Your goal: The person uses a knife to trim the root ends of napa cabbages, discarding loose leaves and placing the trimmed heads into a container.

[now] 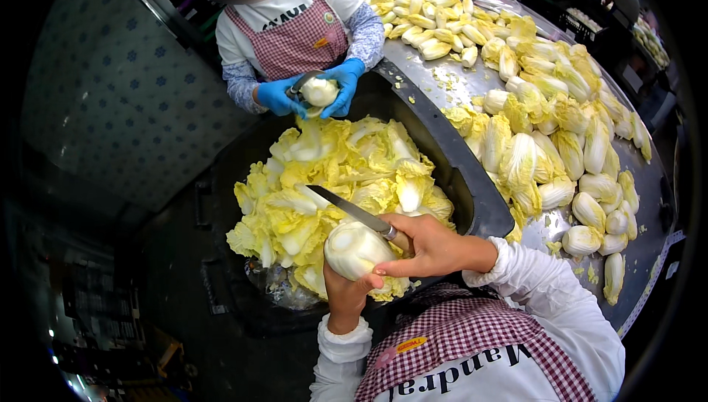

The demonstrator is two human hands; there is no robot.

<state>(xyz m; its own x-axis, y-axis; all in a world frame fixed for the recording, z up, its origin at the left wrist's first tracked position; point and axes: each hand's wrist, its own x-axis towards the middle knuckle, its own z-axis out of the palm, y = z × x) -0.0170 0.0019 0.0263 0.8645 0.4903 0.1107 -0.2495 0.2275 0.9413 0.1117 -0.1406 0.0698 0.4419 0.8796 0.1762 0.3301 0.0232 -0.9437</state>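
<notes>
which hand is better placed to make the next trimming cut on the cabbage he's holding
Right. The right hand already grips the knife, its blade lying just above the cabbage. The left hand cups the cabbage from below, so it likely only steadies it.

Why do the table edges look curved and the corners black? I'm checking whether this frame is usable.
Head view: fisheye lens bends the metal table toward the rim and leaves a black border; overhead light glares off the wet metal; the cabbage, knife and both hands, left hand, right hand, are sharp.
</notes>
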